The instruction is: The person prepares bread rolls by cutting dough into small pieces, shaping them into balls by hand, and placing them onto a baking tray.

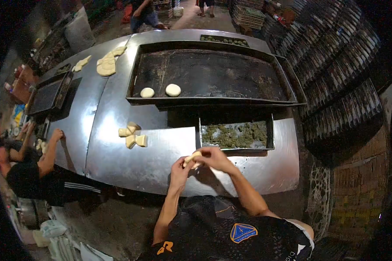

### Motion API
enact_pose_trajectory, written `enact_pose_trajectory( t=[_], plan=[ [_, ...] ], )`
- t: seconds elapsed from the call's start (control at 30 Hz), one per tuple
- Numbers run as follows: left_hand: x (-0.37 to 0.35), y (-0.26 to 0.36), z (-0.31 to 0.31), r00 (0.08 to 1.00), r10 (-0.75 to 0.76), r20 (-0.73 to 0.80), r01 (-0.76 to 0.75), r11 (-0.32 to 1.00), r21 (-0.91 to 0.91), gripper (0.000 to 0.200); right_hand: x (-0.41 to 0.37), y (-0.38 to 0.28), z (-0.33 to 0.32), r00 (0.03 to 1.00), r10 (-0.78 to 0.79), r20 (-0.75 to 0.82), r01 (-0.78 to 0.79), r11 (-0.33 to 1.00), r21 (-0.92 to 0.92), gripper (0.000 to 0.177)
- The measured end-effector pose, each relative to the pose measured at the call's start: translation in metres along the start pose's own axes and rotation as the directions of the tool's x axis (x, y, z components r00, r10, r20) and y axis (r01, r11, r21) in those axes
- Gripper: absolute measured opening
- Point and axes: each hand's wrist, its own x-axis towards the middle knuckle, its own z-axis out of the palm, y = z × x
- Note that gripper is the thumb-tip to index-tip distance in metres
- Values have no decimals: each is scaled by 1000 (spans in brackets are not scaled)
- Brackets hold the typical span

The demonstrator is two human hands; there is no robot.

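Note:
Between my two hands, above the table's near edge, is a piece of pale dough (192, 159). My left hand (179, 168) has its fingers closed around the dough's left side. From the right, my right hand (217, 158) pinches the same dough; its fingers partly hide the piece. Just beyond my right hand stands a metal tray of green filling (235, 132). Several cut dough pieces (131, 140) lie in a cluster to the left. Two round dough balls, one at the left (147, 92) and one beside it (173, 90), sit in the large dark baking tray (222, 71).
The metal table (157, 172) carries a larger dough mass (106, 65) at the far left and a small tray of green balls (224, 41) at the back. Stacked trays (335, 65) rise on the right. Co-workers' arms (48, 161) reach in at the left edge.

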Motion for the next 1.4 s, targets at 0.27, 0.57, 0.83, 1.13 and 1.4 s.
enact_pose_trajectory(
  t=[0.27,0.57,0.83,1.13,1.4],
  plan=[
    [11,16,-27,999,33,-37,-36,994,-98,41,120,110,-109,478,313,-820,-568,823,-17,29],
    [5,19,-33,993,-77,-90,61,984,-168,39,103,56,-97,479,447,-755,-703,711,-25,37],
    [41,30,16,983,-174,58,183,954,-239,39,11,10,-27,849,-281,-447,134,934,-333,38],
    [33,49,29,976,-135,171,183,933,-310,39,-15,-23,-24,966,-98,-237,38,969,-246,50],
    [37,32,30,984,46,174,-14,983,-181,45,-3,-26,-12,853,-424,-305,306,879,-366,28]
  ],
)
